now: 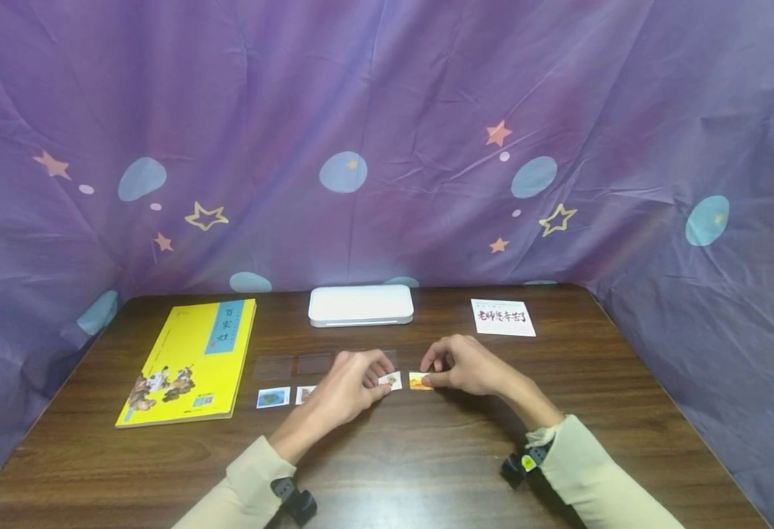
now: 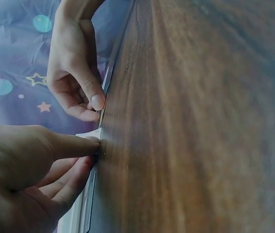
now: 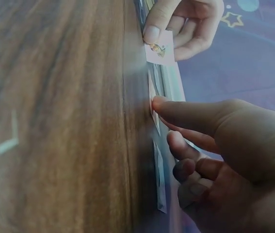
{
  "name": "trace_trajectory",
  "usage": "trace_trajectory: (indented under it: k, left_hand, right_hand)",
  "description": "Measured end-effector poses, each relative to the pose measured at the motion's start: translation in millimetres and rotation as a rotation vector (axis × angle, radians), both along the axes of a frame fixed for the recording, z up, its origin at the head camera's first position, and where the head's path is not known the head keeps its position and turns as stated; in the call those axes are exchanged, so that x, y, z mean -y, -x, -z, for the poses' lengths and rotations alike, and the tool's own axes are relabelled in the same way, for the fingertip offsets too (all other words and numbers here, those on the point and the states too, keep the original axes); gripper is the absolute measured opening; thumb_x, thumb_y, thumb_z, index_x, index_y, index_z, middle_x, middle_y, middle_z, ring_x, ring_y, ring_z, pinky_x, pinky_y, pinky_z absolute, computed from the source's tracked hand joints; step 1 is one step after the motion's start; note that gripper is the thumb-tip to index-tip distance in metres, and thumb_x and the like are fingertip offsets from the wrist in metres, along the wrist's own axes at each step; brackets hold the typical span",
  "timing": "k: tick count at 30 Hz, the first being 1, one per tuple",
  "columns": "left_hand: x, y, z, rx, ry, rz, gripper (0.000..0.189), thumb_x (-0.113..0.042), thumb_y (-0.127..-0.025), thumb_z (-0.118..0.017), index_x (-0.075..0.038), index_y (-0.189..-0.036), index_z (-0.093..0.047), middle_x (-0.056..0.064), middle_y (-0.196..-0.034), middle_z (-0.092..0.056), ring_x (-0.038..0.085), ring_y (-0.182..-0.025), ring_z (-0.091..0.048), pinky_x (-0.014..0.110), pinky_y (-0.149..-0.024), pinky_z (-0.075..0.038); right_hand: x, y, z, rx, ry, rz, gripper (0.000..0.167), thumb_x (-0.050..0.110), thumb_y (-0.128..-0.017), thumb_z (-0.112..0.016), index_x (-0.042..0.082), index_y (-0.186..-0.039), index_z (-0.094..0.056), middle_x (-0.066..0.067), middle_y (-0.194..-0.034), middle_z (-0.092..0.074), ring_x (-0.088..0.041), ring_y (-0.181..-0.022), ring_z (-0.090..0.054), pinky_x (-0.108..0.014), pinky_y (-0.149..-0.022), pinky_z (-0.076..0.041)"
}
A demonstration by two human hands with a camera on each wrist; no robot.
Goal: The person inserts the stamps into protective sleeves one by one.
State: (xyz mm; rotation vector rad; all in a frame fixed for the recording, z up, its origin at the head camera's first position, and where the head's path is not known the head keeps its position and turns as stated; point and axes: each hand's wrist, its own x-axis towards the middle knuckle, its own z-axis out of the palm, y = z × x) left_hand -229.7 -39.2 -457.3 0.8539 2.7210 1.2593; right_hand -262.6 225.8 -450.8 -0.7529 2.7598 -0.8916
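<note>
My left hand point(image 1: 350, 386) pinches a small white stamp point(image 1: 391, 380) with a little figure on it. In the right wrist view this stamp point(image 3: 160, 52) is tilted up off the table. Just to its right, my right hand point(image 1: 469, 367) pinches the right edge of an orange-yellow stamp point(image 1: 416, 380) between thumb and index finger. A blue-green stamp point(image 1: 273, 397) lies left of my left hand, and beside it another stamp point(image 1: 304, 394) is partly covered by that hand. Behind this row lie clear plastic sleeves point(image 1: 312, 364), some partly hidden by the left hand.
A yellow book point(image 1: 195, 360) lies at the left of the brown wooden table point(image 1: 387, 455). At the back stands a white case point(image 1: 360, 303); a white card with handwriting point(image 1: 502, 317) lies back right. A purple curtain point(image 1: 387, 147) hangs behind the table.
</note>
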Motion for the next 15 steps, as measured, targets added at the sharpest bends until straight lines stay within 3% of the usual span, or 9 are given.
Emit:
trace_trajectory:
  k: [8,15]
  left_hand:
    - [13.7,0.9,-6.6,0.014,-0.007,0.029,0.010,-0.008,-0.093,-0.085,-0.009,-0.100,-0.079,0.004,-0.092,-0.081,0.011,-0.081,-0.074,0.023,-0.076,-0.063]
    - [40.8,-1.8,-2.7,0.100,-0.053,0.023,0.004,-0.020,-0.097,-0.082,-0.018,-0.101,-0.081,-0.003,-0.094,-0.081,0.008,-0.082,-0.074,0.025,-0.078,-0.063]
  right_hand:
    - [9,7.1,-9.1,-0.005,0.027,-0.022,0.007,0.029,-0.097,-0.083,0.023,-0.101,-0.081,0.010,-0.079,-0.067,-0.005,-0.065,-0.057,-0.022,-0.061,-0.048]
    - [37,21.5,-4.2,-0.045,0.073,-0.019,0.017,0.023,-0.095,-0.085,0.016,-0.110,-0.081,0.008,-0.093,-0.077,-0.007,-0.075,-0.063,-0.025,-0.070,-0.053]
